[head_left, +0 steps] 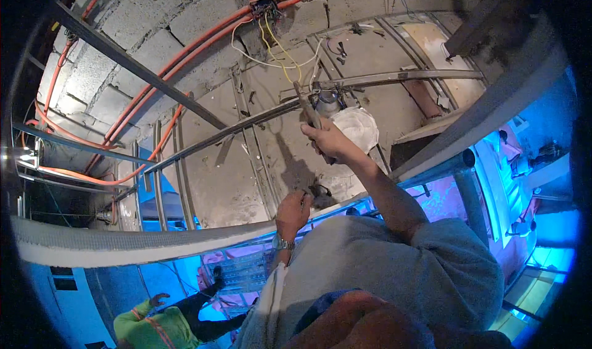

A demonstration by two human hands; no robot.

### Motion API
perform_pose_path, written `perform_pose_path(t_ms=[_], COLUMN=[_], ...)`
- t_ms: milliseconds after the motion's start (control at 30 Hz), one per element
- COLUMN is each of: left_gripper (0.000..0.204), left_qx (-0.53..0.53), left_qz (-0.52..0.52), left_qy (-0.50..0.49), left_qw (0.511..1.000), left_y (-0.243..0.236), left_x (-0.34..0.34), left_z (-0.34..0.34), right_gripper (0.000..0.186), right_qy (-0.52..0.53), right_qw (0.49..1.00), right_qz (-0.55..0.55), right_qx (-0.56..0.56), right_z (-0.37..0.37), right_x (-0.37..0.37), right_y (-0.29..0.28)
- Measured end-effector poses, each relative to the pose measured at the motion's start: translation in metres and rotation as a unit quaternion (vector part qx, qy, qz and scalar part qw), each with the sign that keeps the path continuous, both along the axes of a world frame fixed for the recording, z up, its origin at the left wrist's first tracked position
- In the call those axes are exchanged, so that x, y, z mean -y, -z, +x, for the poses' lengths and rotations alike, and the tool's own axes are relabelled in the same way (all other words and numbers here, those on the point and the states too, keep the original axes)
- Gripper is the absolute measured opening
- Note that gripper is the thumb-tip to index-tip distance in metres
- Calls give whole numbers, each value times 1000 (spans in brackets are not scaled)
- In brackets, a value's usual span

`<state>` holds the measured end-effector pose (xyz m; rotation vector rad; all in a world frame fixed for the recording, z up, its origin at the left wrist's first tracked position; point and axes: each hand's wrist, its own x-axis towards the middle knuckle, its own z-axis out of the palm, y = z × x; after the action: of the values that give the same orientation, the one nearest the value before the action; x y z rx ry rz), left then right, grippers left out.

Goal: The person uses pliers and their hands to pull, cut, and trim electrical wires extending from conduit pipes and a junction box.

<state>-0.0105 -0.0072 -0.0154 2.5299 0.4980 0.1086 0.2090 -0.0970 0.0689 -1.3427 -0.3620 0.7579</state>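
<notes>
My right hand (324, 138) is closed on a long grey metal hand tool with dark handles, probably pliers (307, 105), raised toward a thin metal rail (364, 78). Beside it are a silver cylindrical fitting (328, 102) and a crumpled-looking white round piece (364, 130), partly behind the hand. Yellow and white wires (269, 43) hang from a junction box (265, 8) near the rail. My left hand (293, 210) is lower down, fingers curled beside a small dark object (322, 195); what they hold, if anything, I cannot make out.
Red conduits (185, 59) run along a block surface (129, 31). Metal channels (209, 139) cross the grey panel. A curved ledge (123, 241) borders the work area. Below at left is a person in a yellow-green shirt (154, 324); blue-lit surfaces and pipes (468, 159) lie at right.
</notes>
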Motion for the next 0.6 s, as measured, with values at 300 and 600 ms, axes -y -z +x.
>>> perform_pose_path(t_ms=[300, 600], left_gripper=[25, 27], left_qx=[102, 319], left_qz=[20, -49], left_qy=[-37, -56], left_qw=[994, 945], left_y=[11, -90], left_x=[4, 13], left_z=[-12, 115], right_gripper=[34, 41], right_qy=[58, -89], right_qw=[968, 944], right_qz=[7, 20], right_qx=[242, 318], right_z=[-9, 21], right_x=[-18, -35], right_y=[54, 120])
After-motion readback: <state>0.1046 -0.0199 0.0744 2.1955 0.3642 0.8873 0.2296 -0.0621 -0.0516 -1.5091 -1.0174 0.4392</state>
